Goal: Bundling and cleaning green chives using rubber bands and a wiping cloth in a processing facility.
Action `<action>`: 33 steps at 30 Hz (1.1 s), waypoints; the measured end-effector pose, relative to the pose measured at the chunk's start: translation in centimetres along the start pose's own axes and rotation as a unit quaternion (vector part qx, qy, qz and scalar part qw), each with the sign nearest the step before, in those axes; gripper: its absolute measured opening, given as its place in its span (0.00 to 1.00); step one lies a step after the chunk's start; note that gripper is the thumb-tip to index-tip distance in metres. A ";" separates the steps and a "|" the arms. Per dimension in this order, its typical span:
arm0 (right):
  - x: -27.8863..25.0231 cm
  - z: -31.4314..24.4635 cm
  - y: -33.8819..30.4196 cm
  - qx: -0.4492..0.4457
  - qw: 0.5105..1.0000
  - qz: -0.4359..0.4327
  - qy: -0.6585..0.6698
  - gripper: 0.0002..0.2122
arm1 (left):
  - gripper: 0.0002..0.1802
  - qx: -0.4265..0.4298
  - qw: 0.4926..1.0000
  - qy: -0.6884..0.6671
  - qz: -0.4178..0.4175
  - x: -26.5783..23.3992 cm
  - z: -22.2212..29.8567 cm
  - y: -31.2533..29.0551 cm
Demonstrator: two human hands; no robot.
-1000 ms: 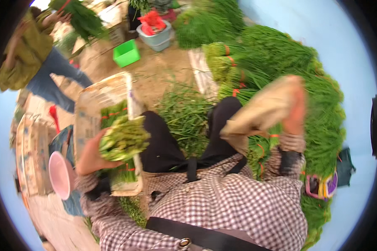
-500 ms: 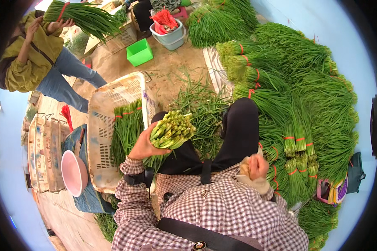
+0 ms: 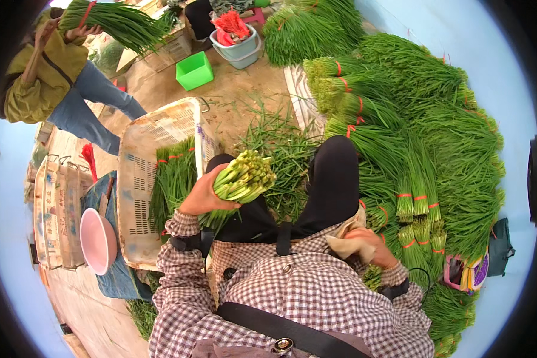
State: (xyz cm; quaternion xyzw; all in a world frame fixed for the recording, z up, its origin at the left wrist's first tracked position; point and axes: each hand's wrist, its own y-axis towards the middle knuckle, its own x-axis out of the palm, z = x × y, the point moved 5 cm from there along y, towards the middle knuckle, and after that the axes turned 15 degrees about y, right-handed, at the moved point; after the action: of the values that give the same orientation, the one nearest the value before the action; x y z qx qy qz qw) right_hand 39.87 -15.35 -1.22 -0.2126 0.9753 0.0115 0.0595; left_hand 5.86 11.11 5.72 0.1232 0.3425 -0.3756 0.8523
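Observation:
My left hand (image 3: 209, 197) is closed round a bunch of garlic chives (image 3: 247, 177), above my lap. Its pale, thick cut ends face up and away from me, and green leaves hang below my palm. No band shows on this bunch. Over my right thigh, my right hand (image 3: 370, 246) is at a tan cloth (image 3: 347, 237) that lies against it. The cloth and blur hide its fingers, so its grip does not show. A white plastic crate (image 3: 125, 197) stands to my left with banded chives (image 3: 176, 173) inside.
Heaped chives (image 3: 447, 143), many red-banded, fill the right side. Loose leaves (image 3: 274, 149) litter the floor ahead. A pink basin (image 3: 98, 241), green bin (image 3: 194, 71) and grey bucket (image 3: 238, 52) stand around. At far left another person (image 3: 53, 71) holds a banded bunch (image 3: 113, 22).
My right hand has turned from an upright fist to lying sideways at the tan cloth, its forearm now showing. The bunch in my left hand has tilted slightly. The whole view has shifted a little.

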 end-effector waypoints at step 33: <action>1.2 1.7 24.7 -0.010 0.846 0.356 0.396 0.15 | 0.43 -0.024 0.996 0.075 -0.050 4.4 0.4 2.8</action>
State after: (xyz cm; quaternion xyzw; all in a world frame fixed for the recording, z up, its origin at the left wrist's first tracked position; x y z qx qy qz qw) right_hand 28.69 6.66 -3.14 0.1621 0.9246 -0.0432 -0.3419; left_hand 10.18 10.38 2.92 0.1133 0.4198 -0.3994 0.8071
